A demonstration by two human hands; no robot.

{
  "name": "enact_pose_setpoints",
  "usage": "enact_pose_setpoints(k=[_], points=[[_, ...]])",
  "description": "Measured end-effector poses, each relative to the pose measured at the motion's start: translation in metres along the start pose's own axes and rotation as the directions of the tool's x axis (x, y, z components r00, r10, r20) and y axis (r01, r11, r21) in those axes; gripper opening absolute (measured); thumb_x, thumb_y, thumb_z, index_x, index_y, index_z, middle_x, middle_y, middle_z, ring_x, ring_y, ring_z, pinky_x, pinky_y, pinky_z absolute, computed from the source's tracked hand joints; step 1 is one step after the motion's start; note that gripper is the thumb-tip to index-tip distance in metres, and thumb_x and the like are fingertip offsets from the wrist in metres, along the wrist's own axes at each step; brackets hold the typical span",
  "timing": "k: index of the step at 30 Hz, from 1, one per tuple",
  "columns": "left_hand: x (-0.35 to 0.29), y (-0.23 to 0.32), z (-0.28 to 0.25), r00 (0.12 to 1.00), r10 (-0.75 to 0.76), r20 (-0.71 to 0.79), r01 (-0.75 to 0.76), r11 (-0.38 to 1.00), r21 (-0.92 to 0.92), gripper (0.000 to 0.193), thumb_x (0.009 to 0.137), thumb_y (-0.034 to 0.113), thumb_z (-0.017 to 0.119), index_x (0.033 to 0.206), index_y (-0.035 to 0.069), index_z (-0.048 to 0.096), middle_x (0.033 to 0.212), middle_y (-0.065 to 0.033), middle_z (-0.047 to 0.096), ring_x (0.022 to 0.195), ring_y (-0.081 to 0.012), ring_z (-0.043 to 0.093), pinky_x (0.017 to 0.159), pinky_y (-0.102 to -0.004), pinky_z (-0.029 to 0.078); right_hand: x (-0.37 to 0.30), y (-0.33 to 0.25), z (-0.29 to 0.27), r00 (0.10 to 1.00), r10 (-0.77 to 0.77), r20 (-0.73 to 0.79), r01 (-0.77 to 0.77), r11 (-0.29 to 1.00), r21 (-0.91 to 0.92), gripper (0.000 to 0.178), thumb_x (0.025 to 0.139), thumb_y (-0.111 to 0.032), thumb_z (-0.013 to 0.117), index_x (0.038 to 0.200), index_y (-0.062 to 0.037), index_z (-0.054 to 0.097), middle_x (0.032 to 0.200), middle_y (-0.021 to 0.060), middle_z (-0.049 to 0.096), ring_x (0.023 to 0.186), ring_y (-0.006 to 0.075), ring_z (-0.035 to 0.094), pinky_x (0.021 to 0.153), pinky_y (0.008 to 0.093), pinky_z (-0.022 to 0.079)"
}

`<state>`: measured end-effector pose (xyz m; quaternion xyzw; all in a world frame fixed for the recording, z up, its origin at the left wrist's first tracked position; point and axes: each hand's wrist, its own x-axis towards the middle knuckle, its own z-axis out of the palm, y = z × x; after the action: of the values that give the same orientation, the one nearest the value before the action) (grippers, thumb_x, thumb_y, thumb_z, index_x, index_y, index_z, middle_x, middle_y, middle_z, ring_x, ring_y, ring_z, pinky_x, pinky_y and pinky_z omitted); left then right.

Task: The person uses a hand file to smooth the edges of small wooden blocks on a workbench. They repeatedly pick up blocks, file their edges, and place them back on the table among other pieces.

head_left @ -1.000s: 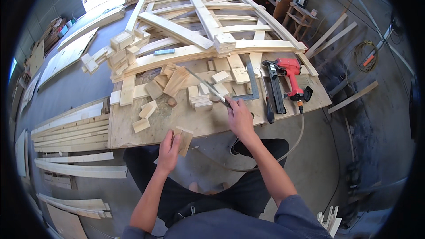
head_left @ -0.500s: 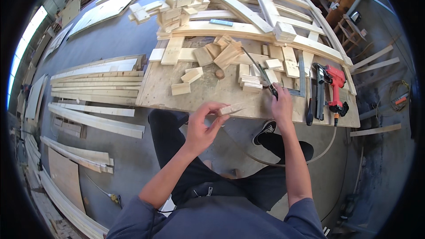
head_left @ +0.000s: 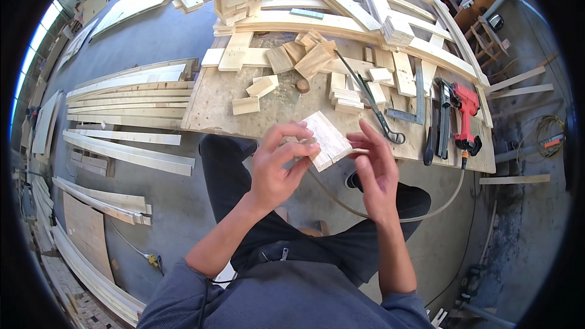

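Observation:
A small pale square wood block (head_left: 327, 141) is held up in front of the bench edge. My left hand (head_left: 279, 161) is closed on it, thumb and fingers gripping its left side. My right hand (head_left: 375, 167) is open at the block's right edge, fingers apart; whether a fingertip touches the block I cannot tell. Beyond it on the workbench (head_left: 213, 106) lies a long, narrow dark tool (head_left: 372, 100) with a looped handle toward me. Left of that tool are a short stack of thin wood pieces (head_left: 347, 100) and a loose heap of wood offcuts (head_left: 312, 61).
A metal square (head_left: 419, 94), a black-handled screwdriver (head_left: 428, 152) and a red nail gun (head_left: 466, 113) with its hose lie at the bench's right. A slatted wood frame (head_left: 329, 22) covers the far side. Long boards (head_left: 131, 100) lie on the floor at left.
My right hand has let go of the long dark tool, now on the bench, and moved nearer the block. My left hand has turned the block so its broad face shows.

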<state>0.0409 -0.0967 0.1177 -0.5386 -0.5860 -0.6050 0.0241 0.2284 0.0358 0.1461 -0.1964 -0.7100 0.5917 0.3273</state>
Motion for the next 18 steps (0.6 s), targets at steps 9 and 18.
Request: enact_pose_setpoints(k=[9, 18], points=[[0.007, 0.024, -0.007, 0.961, -0.246, 0.129, 0.271, 0.931, -0.244, 0.024, 0.092, -0.005, 0.088, 0.113, 0.002, 0.077, 0.113, -0.0078, 0.076, 0.109, -0.0220, 0.077, 0.098, -0.0379, 0.064, -0.018, 0.014, 0.011, 0.997, 0.050, 0.054, -0.060, 0.975, 0.215, 0.070, 0.103, -0.018, 0.085, 0.166, -0.0042, 0.058, 0.152, 0.0128, 0.059, 0.131, 0.0201, 0.064, 0.108, 0.0362, 0.058], [-0.017, 0.011, -0.001, 0.607, -0.693, 0.388, 0.750, 0.339, -0.568, 0.029, 0.118, 0.032, 0.068, 0.120, 0.004, 0.069, 0.105, -0.0012, 0.073, 0.096, -0.0058, 0.071, 0.075, -0.0276, 0.062, -0.033, 0.015, 0.020, 0.914, 0.404, -0.020, -0.387, 0.888, 0.248, 0.030, 0.112, -0.013, 0.075, 0.134, 0.0060, 0.077, 0.105, 0.0061, 0.081, 0.090, 0.0086, 0.072, 0.076, 0.0278, 0.063]])
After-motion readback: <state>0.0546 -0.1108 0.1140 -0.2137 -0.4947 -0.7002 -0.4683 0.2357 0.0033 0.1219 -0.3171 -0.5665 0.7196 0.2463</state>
